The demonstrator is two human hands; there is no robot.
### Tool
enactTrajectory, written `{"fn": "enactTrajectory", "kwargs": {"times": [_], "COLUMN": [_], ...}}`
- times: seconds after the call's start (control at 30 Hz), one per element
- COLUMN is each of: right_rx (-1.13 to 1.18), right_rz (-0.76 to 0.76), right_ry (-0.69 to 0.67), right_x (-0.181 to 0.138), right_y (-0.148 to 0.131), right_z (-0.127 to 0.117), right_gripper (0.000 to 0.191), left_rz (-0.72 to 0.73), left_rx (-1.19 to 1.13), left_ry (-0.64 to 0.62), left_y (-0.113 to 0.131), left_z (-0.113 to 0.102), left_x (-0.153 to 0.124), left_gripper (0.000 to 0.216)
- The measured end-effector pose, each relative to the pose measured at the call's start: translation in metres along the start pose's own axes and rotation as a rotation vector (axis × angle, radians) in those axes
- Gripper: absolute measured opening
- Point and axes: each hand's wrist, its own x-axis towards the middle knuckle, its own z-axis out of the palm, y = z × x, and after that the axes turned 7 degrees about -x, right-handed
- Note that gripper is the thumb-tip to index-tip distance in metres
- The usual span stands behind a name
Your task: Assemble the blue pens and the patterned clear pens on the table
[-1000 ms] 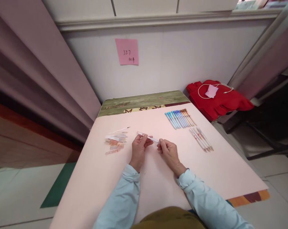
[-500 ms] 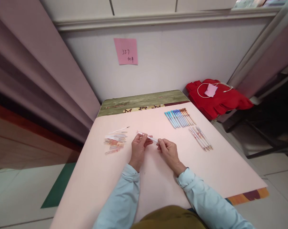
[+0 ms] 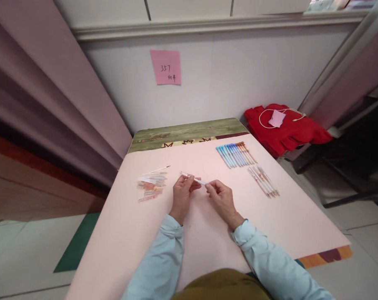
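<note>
Between my two hands is a slim pale pen (image 3: 199, 181) with pinkish marks at its far left end. My left hand (image 3: 183, 189) is closed around its barrel. At the other end, the thumb and fingers of my right hand (image 3: 219, 196) pinch the pen's tip. To the left lies a loose pile of clear and printed pen parts (image 3: 149, 189), with a thin white refill (image 3: 159, 169) just above it. On the right, several light pens (image 3: 264, 182) lie side by side. Behind them is a row of blue, purple and brown-topped pens (image 3: 235, 155).
The table (image 3: 129, 250) has a pale pink cover, with a green patterned strip (image 3: 189, 130) showing at its back. A pink note (image 3: 166, 68) is stuck to the wall. Beyond the right edge sits a red cloth bundle (image 3: 279, 133) with a white cable (image 3: 260, 118).
My right hand has shifted slightly left along the pen, bringing it closer to my left hand. My left hand holds its place.
</note>
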Motion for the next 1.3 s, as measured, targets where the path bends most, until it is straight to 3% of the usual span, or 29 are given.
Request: {"fn": "enactTrajectory", "kwargs": {"times": [0.13, 0.27, 0.47, 0.67, 0.8, 0.97, 1.17, 1.3], "right_rx": [0.004, -0.006, -0.010, 0.021, -0.025, -0.029, -0.009, -0.075], "right_rz": [0.046, 0.000, -0.012, 0.037, -0.028, -0.019, 0.009, -0.020], "right_ry": [-0.056, -0.004, 0.018, -0.068, -0.001, 0.000, -0.076, -0.020], "right_x": [-0.0001, 0.0008, -0.0002, -0.0011, -0.0002, -0.0007, -0.0015, -0.0010], "right_y": [0.0036, 0.0051, 0.0019, 0.0026, 0.0023, 0.0019, 0.0037, 0.0047], "right_z": [0.0001, 0.0023, 0.0015, 0.0008, 0.0021, 0.0011, 0.0011, 0.0027], "right_gripper": [0.044, 0.029, 0.026, 0.048, 0.031, 0.031, 0.045, 0.032], "left_rz": [0.002, 0.004, -0.008, -0.014, 0.000, -0.008, -0.025, -0.022], "left_rx": [0.011, -0.002, 0.006, 0.019, 0.004, 0.007, 0.007, 0.001], "left_ry": [-0.002, 0.006, 0.002, -0.016, -0.015, -0.029, -0.039, -0.014], "left_y": [-0.0004, -0.0007, 0.0008, 0.0025, 0.0007, 0.0000, 0.0019, 0.0007], "left_z": [0.0006, -0.0002, 0.0012, 0.0032, 0.0011, 0.0011, 0.0033, 0.0016], "left_x": [-0.0007, -0.0001, -0.0009, -0.0028, -0.0011, -0.0011, -0.0028, -0.0010], "left_gripper": [0.027, 0.027, 0.026, 0.025, 0.023, 0.022, 0.024, 0.025]}}
